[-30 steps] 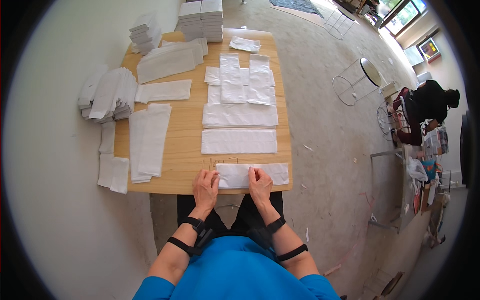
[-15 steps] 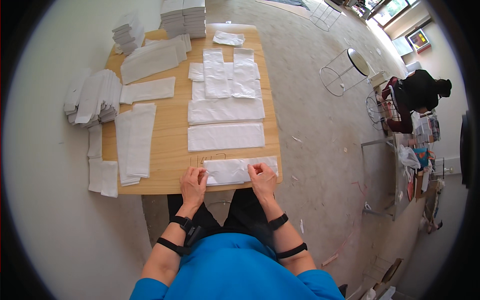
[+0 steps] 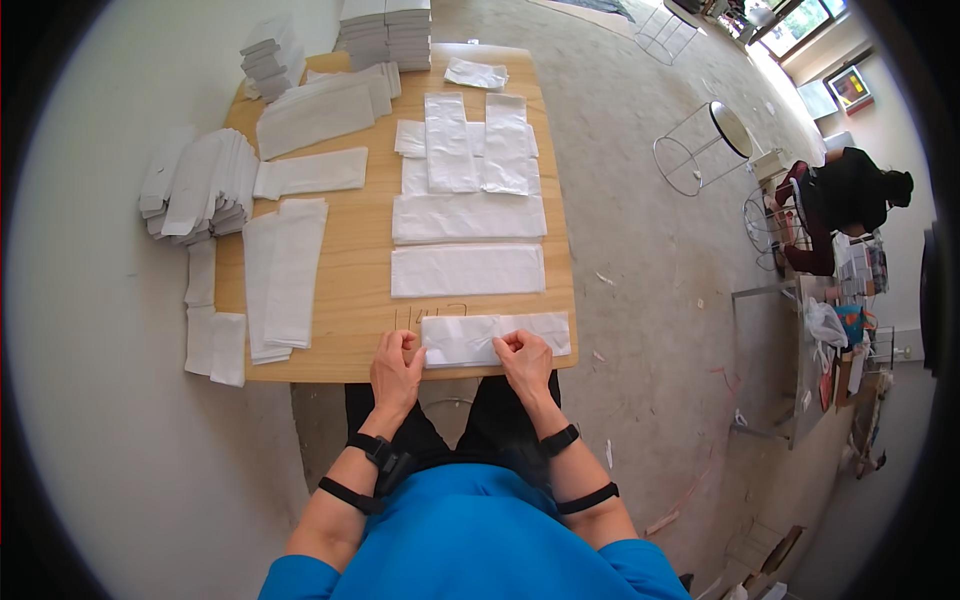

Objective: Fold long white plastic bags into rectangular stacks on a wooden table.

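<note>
A long, folded white sheet [image 3: 462,332] lies along the near edge of the wooden table [image 3: 350,225], with a second layer showing under its right part. Whether it is thin paper or plastic I cannot tell. My left hand [image 3: 396,366] pinches its left end, fingers curled. Closed in a pinch, my right hand [image 3: 526,364] holds the upper layer's edge near the middle of the strip. Just beyond, a flat folded white strip [image 3: 467,270] lies parallel to it.
More white strips [image 3: 505,145] lie crosswise farther back. Fanned white strips [image 3: 288,275] and thick stacks [image 3: 205,185] line the left side beside the wall. A round stool [image 3: 730,130] stands on the floor to the right; beyond it a person [image 3: 850,195] bends near a cluttered table [image 3: 790,350].
My right hand has shifted slightly left relative to the sheet, its fingers still pinching. My left hand stays by the left end. The whole view has shifted a little.
</note>
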A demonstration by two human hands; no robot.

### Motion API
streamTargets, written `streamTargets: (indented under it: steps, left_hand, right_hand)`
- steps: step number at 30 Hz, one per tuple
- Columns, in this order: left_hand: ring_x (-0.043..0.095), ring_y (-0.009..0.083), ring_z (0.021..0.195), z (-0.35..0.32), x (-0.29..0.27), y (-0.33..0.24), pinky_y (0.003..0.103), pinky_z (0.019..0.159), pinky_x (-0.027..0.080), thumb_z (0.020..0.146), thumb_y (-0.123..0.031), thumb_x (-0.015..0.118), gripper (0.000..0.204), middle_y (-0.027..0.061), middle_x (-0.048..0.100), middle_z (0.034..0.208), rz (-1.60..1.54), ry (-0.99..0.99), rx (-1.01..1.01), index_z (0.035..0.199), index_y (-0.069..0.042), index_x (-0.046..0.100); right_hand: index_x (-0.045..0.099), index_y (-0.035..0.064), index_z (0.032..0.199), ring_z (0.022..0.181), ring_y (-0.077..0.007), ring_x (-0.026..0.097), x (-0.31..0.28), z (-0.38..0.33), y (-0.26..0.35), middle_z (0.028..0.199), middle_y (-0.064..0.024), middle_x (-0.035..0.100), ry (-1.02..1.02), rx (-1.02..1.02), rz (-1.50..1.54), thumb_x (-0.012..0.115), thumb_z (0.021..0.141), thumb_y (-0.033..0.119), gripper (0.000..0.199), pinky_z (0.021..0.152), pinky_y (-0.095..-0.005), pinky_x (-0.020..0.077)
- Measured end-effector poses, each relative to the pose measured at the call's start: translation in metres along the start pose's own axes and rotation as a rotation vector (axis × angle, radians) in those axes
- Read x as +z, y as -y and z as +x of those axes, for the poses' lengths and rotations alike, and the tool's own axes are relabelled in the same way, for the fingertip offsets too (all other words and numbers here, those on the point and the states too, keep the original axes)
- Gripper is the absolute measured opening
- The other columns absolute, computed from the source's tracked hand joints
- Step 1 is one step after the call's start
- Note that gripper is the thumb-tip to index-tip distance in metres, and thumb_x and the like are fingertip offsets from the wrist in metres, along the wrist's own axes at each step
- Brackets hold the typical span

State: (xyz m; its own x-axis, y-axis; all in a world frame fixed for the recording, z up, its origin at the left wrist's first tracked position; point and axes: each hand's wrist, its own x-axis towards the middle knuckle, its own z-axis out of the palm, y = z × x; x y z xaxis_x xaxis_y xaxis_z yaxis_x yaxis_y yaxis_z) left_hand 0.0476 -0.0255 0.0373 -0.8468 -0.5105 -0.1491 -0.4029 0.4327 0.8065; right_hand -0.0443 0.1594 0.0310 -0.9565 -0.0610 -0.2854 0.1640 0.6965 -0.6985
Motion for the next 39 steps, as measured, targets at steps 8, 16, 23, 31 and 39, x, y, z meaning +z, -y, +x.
streamTargets:
  steps: [8, 16, 23, 31, 39]
  left_hand:
    - [0.055, 0.0149, 0.085, -0.002, -0.004, -0.02, 0.03, 0.076, 0.046, 0.09, -0.029, 0.066, 0.047, 0.0056, 0.057, 0.096, -0.52, 0.11, -0.121, 0.123, 0.0, 0.051]
    - [0.056, 0.016, 0.094, 0.005, -0.037, 0.03, 0.028, 0.081, 0.046, 0.087, -0.014, 0.068, 0.061, 0.01, 0.058, 0.104, -0.729, -0.03, -0.425, 0.134, 0.002, 0.034]
    - [0.049, 0.0312, 0.11, -0.004, -0.066, -0.003, 0.043, 0.095, 0.037, 0.081, -0.007, 0.064, 0.04, 0.0116, 0.055, 0.117, 0.443, -0.305, 0.265, 0.12, -0.005, 0.053]
    - [0.051, 0.0257, 0.112, -0.007, -0.035, 0.025, 0.043, 0.099, 0.036, 0.083, -0.012, 0.062, 0.03, 0.0065, 0.058, 0.117, 0.571, -0.011, 0.54, 0.112, -0.007, 0.06]
    - [0.051, 0.0234, 0.115, -0.009, -0.035, 0.027, 0.046, 0.106, 0.029, 0.084, -0.014, 0.06, 0.031, 0.0059, 0.058, 0.12, 0.567, 0.031, 0.458, 0.114, -0.005, 0.061]
  right_hand:
    - [0.065, 0.0017, 0.076, 0.075, -0.0282, 0.064, 0.014, -0.035, 0.058, 0.08, -0.0144, 0.064, -0.083, -0.32, 0.229, 0.068, 0.08, 0.013, 0.012, 0.068, -0.037, 0.0492]
    - [0.067, -0.0012, 0.093, 0.074, -0.0262, 0.066, 0.043, -0.055, 0.077, 0.086, -0.0161, 0.068, 0.107, -0.303, 0.435, 0.062, 0.085, 0.009, 0.014, 0.07, -0.0334, 0.0514]
    - [0.063, -0.0015, 0.083, 0.057, -0.0214, 0.058, 0.055, -0.031, 0.051, 0.077, -0.0141, 0.062, -0.062, -0.299, 0.2, 0.061, 0.082, 0.005, 0.007, 0.058, -0.0333, 0.0476]
    - [0.053, -0.003, 0.089, 0.088, -0.039, 0.057, 0.083, -0.036, 0.06, 0.091, -0.0223, 0.055, 0.066, -0.274, -0.123, 0.072, 0.077, 0.019, 0.032, 0.074, -0.044, 0.0484]
    - [0.051, -0.0036, 0.092, 0.095, -0.0397, 0.055, 0.092, -0.033, 0.058, 0.095, -0.0227, 0.053, 0.056, -0.277, -0.23, 0.07, 0.076, 0.015, 0.031, 0.079, -0.045, 0.0481]
